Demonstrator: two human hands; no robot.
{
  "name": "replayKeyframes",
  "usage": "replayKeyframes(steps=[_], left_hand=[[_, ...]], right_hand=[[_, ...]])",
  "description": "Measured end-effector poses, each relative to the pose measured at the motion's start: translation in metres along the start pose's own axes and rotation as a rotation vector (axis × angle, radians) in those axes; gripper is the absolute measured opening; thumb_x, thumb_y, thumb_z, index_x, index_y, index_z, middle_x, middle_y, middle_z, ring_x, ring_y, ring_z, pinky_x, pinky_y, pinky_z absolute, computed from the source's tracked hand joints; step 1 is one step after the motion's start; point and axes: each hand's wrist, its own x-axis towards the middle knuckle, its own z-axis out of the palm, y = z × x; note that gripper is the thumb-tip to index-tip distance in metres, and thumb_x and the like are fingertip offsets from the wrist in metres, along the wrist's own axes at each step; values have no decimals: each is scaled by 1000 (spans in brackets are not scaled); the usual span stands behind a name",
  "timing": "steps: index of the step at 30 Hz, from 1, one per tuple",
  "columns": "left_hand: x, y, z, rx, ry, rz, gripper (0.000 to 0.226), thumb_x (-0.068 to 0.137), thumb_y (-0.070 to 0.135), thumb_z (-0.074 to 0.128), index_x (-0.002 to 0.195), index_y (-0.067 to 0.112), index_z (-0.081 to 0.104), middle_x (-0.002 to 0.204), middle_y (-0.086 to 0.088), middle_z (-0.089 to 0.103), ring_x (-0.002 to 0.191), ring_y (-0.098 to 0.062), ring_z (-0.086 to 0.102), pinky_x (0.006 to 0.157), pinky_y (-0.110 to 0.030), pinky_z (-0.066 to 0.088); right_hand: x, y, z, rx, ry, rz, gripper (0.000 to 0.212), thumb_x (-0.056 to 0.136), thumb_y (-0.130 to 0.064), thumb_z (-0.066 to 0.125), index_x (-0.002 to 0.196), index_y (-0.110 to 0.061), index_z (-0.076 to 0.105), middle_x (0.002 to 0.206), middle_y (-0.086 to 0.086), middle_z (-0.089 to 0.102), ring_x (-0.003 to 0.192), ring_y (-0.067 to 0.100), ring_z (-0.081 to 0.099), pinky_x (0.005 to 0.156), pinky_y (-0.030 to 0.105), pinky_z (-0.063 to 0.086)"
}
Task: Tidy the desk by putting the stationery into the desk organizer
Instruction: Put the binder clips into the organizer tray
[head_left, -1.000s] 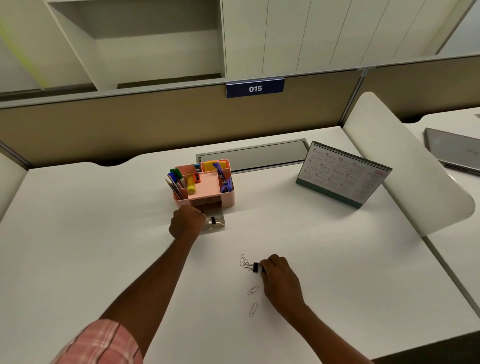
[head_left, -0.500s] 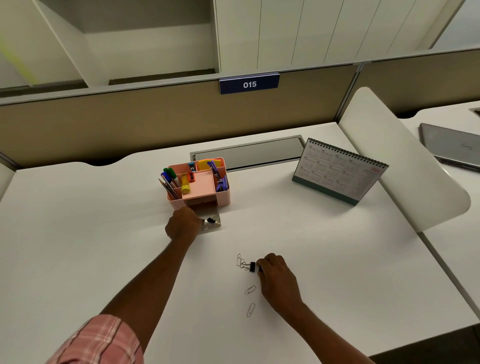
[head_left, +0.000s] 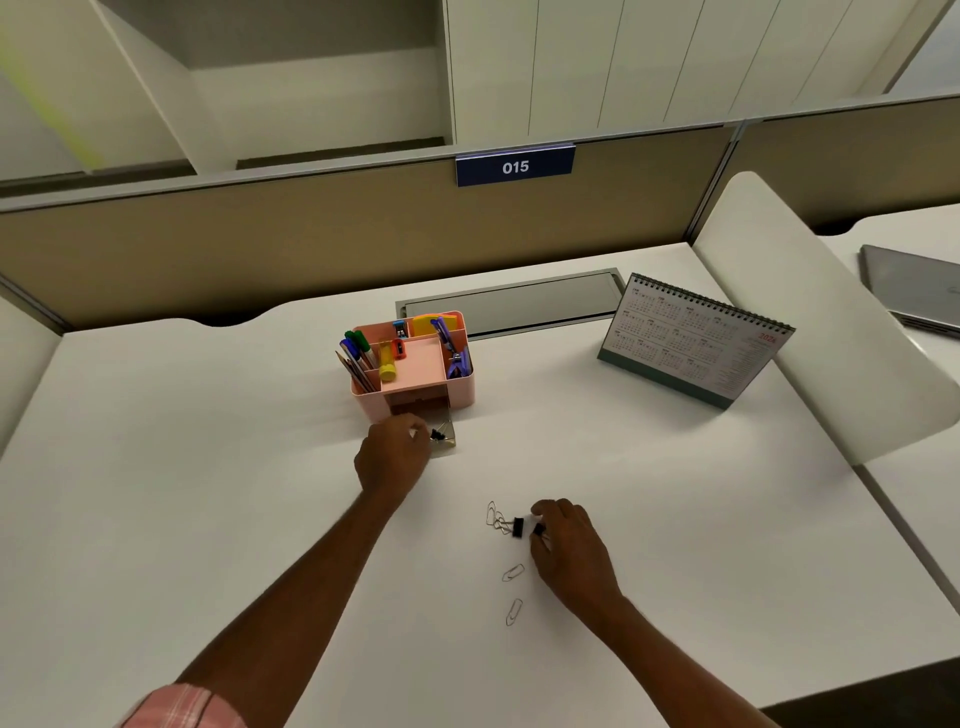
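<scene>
Head view, the only one. Pink organizer (head_left: 415, 371) sits mid-desk, its upper compartments already stocked with pens, markers, a yellow tube and purple scissors; a small clear drawer (head_left: 445, 439) is pulled out at its front, with at least one black binder clip inside. Step in hand, as I read it: clearing the small clips into that drawer. Left hand (head_left: 393, 456) reaches forward, arm nearly straight, knuckles up, fingers curled at the drawer's near-left corner; whether it pinches the drawer or only steadies it, I cannot tell. Right hand (head_left: 569, 545) rests low on the white desk (head_left: 208, 467), wrist down, fingers bent toward the loose pile; a small black clip (head_left: 538, 529) shows at its fingertips, seemingly pinched between thumb and forefinger, though the contact is partly hidden. A second black binder clip (head_left: 517, 527) lies just left of it, touching a tangle of wire paper clips (head_left: 496, 517). Two more paper clips lie apart, nearer the person: one (head_left: 513, 572) and another (head_left: 514, 611). Next move likely calls for lifting the pinched clip clear and carrying it forward-left to the drawer. The thin wire clips will probably need a fingernail pinch or a slide off the flat surface. Calendar (head_left: 691, 338) stands to the right, well apart.
</scene>
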Motion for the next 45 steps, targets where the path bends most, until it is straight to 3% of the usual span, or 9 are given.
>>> replayKeyframes(steps=[3, 6, 10, 13, 22, 27, 33, 39, 45], left_hand=[[-26, 5, 6, -10, -12, 37, 23, 101, 35, 58, 113, 27, 76, 109, 0, 77, 99, -25, 71, 81, -34, 59], [-58, 8, 16, -66, -90, 88, 19, 97, 40, 61, 105, 32, 77, 96, 7, 77, 94, -22, 72, 77, -33, 55], [-91, 8, 30, -141, -344, 129, 24, 92, 51, 66, 93, 31, 79, 86, 12, 77, 81, -12, 73, 74, -31, 58], [-101, 8, 34, -284, -540, 85, 30, 90, 55, 69, 84, 27, 79, 77, 9, 78, 61, -16, 74, 71, -36, 62], [-100, 4, 29, -415, -604, 41, 24, 87, 47, 75, 78, 24, 80, 76, 7, 78, 55, -9, 68, 59, -27, 54], [-94, -3, 28, -357, -527, 0, 20, 84, 43, 79, 76, 25, 81, 71, 12, 76, 64, -5, 70, 69, -34, 61], [-61, -15, 7, -332, -316, -112, 20, 80, 48, 80, 74, 29, 82, 76, 16, 77, 80, -8, 72, 76, -36, 60], [-7, -11, -18, -313, -54, -280, 30, 81, 47, 77, 80, 16, 80, 75, 0, 74, 77, -24, 70, 66, -33, 54], [33, 1, -11, -195, -51, -351, 26, 89, 38, 73, 91, 12, 73, 88, -6, 74, 83, -27, 69, 70, -35, 55]], right_hand=[[0, 0, -3, 90, -6, 29, 34, 93, -19, 58, 126, -23, 56, 111, -7, 61, 109, 16, 53, 81, 32, 50], [-1, -2, -5, 155, -4, 32, 35, 92, -21, 60, 125, -28, 52, 102, -13, 58, 104, 11, 53, 80, 29, 49], [-3, -9, -7, 203, 9, -28, 43, 92, -24, 64, 130, -32, 46, 103, -16, 55, 100, 4, 51, 77, 19, 44], [-5, -16, -7, 204, 23, -90, 44, 95, -27, 65, 133, -30, 45, 106, -15, 57, 100, 2, 52, 78, 17, 47], [-4, -27, -7, 156, 22, -208, 42, 94, -28, 63, 132, -31, 45, 106, -17, 55, 99, 1, 50, 73, 25, 53], [-1, -30, -4, 148, -8, -188, 50, 94, -36, 66, 138, -35, 43, 118, -18, 54, 106, -1, 50, 77, 24, 54], [3, -18, 0, -31, -113, -91, 54, 92, -38, 68, 140, -25, 47, 135, -7, 47, 125, 15, 46, 85, 30, 54], [8, -15, 5, -131, -141, -78, 31, 91, -30, 64, 121, -24, 57, 122, -7, 49, 115, 16, 48, 73, 32, 55], [16, -15, 5, -187, -108, -104, 16, 99, -25, 52, 112, -22, 61, 112, -4, 50, 104, 18, 50, 67, 34, 53]])
